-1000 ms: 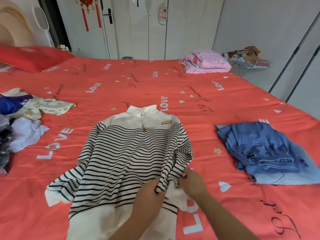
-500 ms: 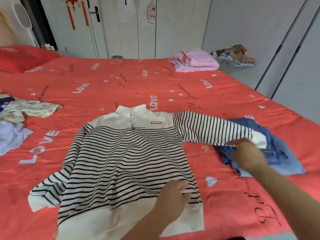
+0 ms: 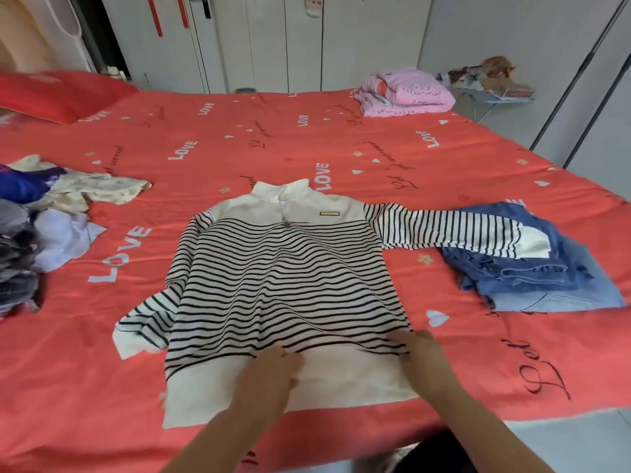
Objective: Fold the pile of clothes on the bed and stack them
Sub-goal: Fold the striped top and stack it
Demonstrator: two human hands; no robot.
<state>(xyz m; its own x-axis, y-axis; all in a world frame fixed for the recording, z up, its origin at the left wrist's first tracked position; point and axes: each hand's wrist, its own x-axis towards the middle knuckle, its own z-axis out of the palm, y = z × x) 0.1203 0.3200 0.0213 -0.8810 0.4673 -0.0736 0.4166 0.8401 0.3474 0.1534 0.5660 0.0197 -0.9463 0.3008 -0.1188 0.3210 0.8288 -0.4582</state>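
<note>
Pressing striped sweater (image 3: 280, 285) flat — left hand (image 3: 269, 370), right hand (image 3: 423, 353).

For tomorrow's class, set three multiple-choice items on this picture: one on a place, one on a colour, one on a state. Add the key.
1. The black-and-white striped sweater has one sleeve stretched out. Where does its cuff lie? A on a pillow; B on the folded blue denim jeans; C on the floor.
2. What colour is the printed bed sheet? A coral red; B green; C white.
3. What are the left hand and right hand doing? A lifting jeans; B hanging in air; C resting on the sweater's lower part.
Key: 1 B, the cuff overlaps the denim; 2 A, red cloth with white LOVE print; 3 C, both lie by the white hem.
</note>
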